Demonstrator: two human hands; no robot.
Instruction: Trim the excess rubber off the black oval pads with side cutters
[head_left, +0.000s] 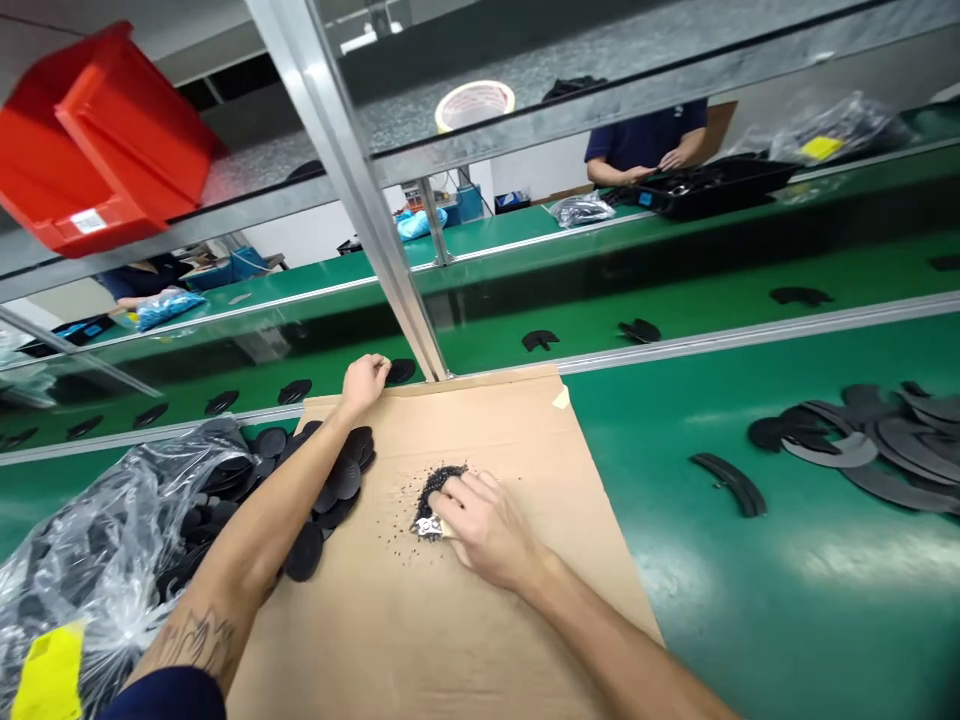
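Note:
My left hand [365, 382] reaches to the far edge of the cardboard sheet [517, 610]. Its curled fingers meet the near side of a round black disc [403, 371] on the green belt. Over a small heap of tiny black pieces [444, 482] in the middle of the cardboard is my right hand [484, 525], fingers bent and closed. A small silvery-white item [429, 526] shows by its fingertips; what the fingers grip is hidden. Under my left forearm lies a pile of black oval discs [346, 478], spilling from a clear plastic bag [112, 540].
A metal post [360, 180] rises behind the cardboard. The shelf overhead carries a red bin [105, 145] and a tape roll [475, 105]. Curved black strips [900, 440] lie on the right. Black parts dot the belt [480, 345]. A co-worker [649, 145] handles a black tray across from me.

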